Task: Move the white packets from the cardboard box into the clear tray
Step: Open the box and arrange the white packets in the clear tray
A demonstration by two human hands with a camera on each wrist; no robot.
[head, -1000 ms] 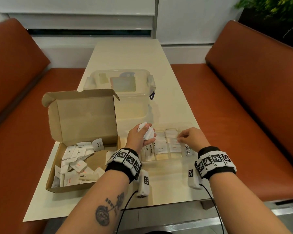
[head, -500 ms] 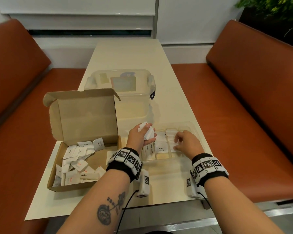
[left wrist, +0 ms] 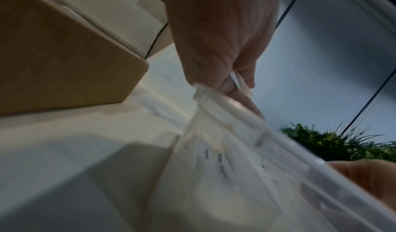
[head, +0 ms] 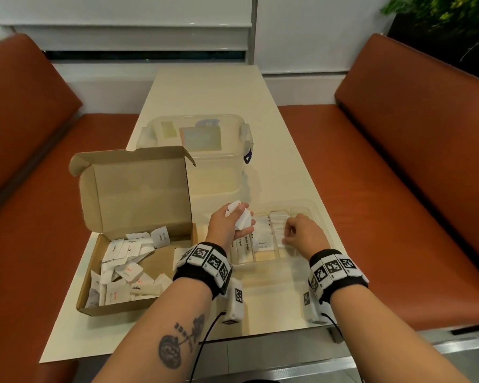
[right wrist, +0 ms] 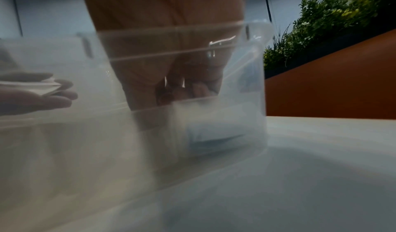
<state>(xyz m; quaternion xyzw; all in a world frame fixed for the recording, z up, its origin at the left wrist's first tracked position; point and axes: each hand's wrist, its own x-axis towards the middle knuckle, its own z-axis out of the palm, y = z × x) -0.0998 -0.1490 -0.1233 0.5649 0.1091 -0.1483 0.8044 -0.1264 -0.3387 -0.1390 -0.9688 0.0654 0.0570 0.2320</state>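
Observation:
The open cardboard box (head: 122, 307) lies at the table's left and holds several loose white packets (head: 122, 261). To its right stands the clear tray (head: 320, 217), its compartments partly filled with packets (head: 262, 244). My left hand (head: 242, 221) hovers over the tray's left end and grips a bunch of white packets (head: 234, 207); their edges show between the fingers in the left wrist view (left wrist: 240, 81). My right hand (head: 288, 236) is down inside the tray, fingers curled onto the packets there. Through the blurred tray wall (right wrist: 64, 53) I cannot tell whether it pinches one.
A clear lidded storage bin (head: 197, 150) stands just behind the tray and the box. The box lid (head: 133, 189) stands upright at the box's far side. Orange benches (head: 398, 189) flank the table. A plant (head: 440, 15) is at the far right.
My right hand has moved from the tray's right end leftward and down into its middle compartments. The left hand with its bunch of packets has barely moved.

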